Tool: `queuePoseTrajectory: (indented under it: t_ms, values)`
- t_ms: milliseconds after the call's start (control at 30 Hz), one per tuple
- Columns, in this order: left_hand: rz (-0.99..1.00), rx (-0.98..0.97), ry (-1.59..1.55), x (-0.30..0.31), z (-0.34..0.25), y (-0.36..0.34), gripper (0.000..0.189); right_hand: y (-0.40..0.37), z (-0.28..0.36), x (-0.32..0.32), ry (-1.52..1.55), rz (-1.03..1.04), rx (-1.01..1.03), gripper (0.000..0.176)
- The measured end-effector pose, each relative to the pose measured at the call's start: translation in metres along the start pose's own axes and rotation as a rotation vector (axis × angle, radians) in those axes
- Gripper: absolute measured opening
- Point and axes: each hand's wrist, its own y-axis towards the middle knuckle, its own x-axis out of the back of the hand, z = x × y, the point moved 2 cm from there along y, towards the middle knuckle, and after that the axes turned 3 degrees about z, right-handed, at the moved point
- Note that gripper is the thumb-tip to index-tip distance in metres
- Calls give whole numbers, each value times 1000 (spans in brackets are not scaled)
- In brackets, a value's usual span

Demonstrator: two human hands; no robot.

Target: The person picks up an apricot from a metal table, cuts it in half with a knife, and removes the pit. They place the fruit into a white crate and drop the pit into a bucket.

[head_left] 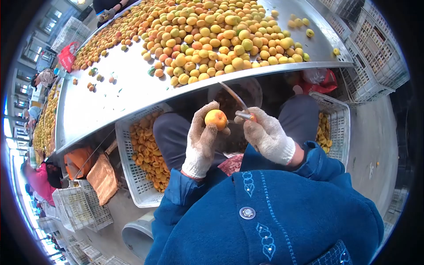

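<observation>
In the head view my left hand, in a soiled white knit glove, grips a whole orange-yellow apricot between thumb and fingers. A knife with a thin curved blade is in my right hand, also gloved. Its blade points up and to the left, past the table edge; the fingers hide most of its handle. The two hands are a short way apart above my lap. Under the table edge, beyond them, sits a round pale container with dark contents I cannot make out.
A metal table bears a large heap of apricots. Crates of split apricots stand at my left and right. A grey bucket is on the floor. Stacked crates rise at right; other people work at far left.
</observation>
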Motion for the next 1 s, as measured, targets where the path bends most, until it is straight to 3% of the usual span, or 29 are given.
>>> queuePoseTrajectory:
  t_ms: [100, 500, 767, 1000]
  values:
    - [28, 21, -69, -1, 0, 0, 46, 3, 0, -1, -79, 36, -31, 20]
    - [35, -13, 144, 0, -3, -5, 42, 7, -4, -4, -304, 75, -63, 24]
    - [54, -30, 241, -4, -10, -9, 38, 4, -20, -13, -190, 73, 34, 24]
    - [6, 4, 286, -6, -14, -14, 37, 6, -28, -23, 7, 81, 0, 24]
